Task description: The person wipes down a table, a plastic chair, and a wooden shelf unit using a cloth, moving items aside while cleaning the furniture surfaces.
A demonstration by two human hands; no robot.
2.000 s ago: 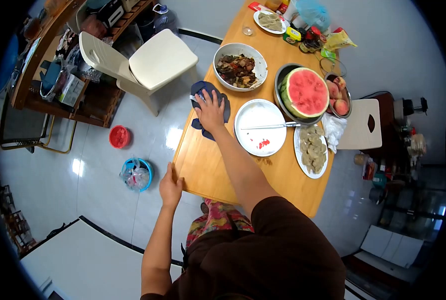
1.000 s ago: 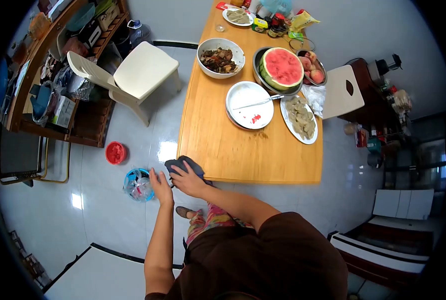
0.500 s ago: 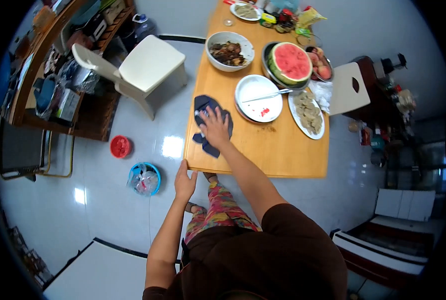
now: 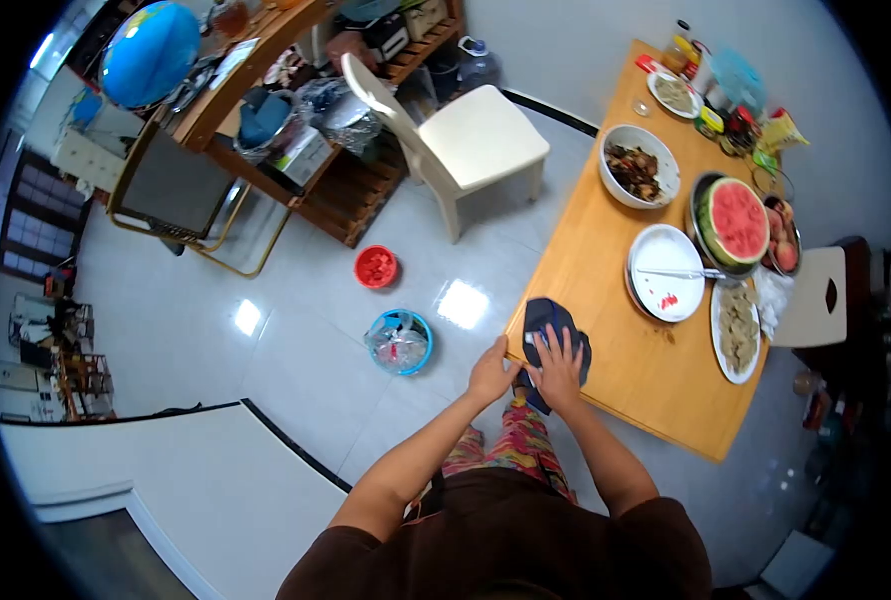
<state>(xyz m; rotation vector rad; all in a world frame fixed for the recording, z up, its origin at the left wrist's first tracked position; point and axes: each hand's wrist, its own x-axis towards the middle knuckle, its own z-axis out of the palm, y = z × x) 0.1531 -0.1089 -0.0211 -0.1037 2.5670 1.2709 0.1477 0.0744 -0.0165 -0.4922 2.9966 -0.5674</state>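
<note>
A dark navy cloth point(image 4: 540, 318) lies at the near left corner of the wooden table point(image 4: 621, 385), and part of it hangs over the edge. My right hand point(image 4: 558, 368) rests flat on this cloth with its fingers spread. Beside it, my left hand point(image 4: 492, 374) is cupped against the table corner, thumb and fingers apart. I cannot see anything held in its palm. Further up the table, a white plate point(image 4: 656, 250) carries chopsticks point(image 4: 681, 272) and small red bits.
Farther along the table are a bowl of dark food point(image 4: 611, 145), a cut watermelon point(image 4: 738, 222), peaches point(image 4: 788, 250) and a plate of dumplings point(image 4: 736, 330). A red basin point(image 4: 376, 267), a blue lined bin point(image 4: 401, 342) and a white chair point(image 4: 481, 140) stand on the floor left of the table.
My right hand has drawn the cloth towards the near table edge, so part of it now overhangs. My left hand stays by the corner. The view has turned left.
</note>
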